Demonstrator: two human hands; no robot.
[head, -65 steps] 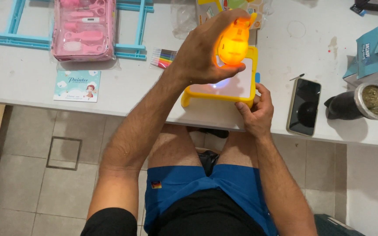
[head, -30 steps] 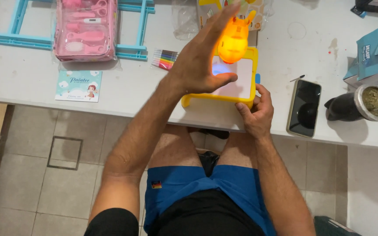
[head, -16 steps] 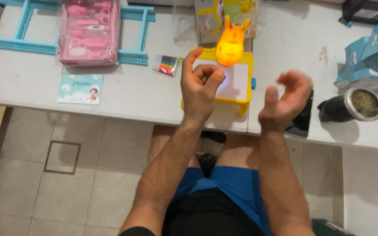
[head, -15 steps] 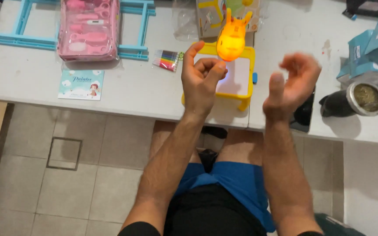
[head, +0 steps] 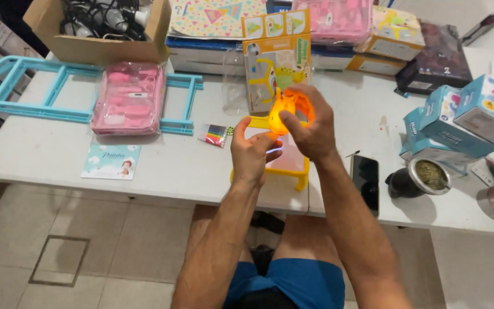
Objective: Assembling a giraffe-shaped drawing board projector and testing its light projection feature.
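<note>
Left hand (head: pixel 251 153) at frame centre, previously raised loosely curled, was lowered onto the yellow drawing board (head: pixel 293 166), fingers curled together. Glowing orange toy (head: pixel 281 117), previously untouched above the board, was now gripped by the right hand (head: pixel 310 123), earlier held open.

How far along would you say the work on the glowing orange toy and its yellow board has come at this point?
Done: the toy's printed box stands empty-looking behind, and the yellow board sits out on the white table. In hand: the right hand grips the lit orange toy above the board, with the left hand just below it. Left: the toy is not yet set down, and the colour markers lie untouched.
</note>
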